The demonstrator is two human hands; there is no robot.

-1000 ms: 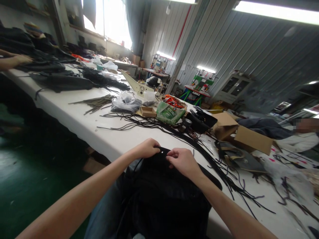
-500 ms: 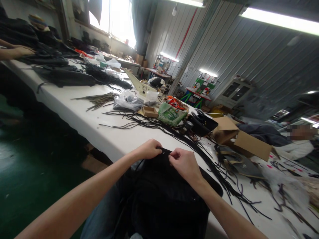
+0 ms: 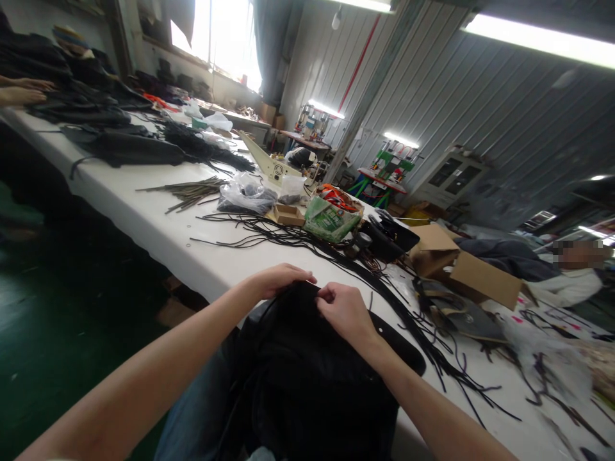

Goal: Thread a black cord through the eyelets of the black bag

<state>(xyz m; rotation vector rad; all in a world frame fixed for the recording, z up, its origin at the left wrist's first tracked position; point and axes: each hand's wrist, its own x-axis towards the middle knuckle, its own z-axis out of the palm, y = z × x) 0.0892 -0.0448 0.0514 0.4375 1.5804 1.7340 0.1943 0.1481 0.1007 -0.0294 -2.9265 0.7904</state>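
A black fabric bag (image 3: 312, 378) lies across my lap and over the near edge of the long white table (image 3: 158, 224). My left hand (image 3: 278, 280) rests on the bag's top edge with fingers bent over it, gripping the fabric. My right hand (image 3: 342, 311) is pinched shut on the same edge, a finger's width from the left. Whatever small part sits between the fingertips is hidden. A bundle of black cords (image 3: 336, 253) runs across the table just beyond both hands.
Past the cords lie a green packet (image 3: 330, 221), a small cardboard box (image 3: 287, 214), clear plastic bags (image 3: 247, 195) and open brown cartons (image 3: 461, 259). Black bags (image 3: 120, 147) are piled far left, where another person's hands (image 3: 22, 89) work. A second person sits far right.
My hands have drawn slightly closer together on the bag's edge. The small pale dot seen between them a second ago is now covered. The view has shifted a little.
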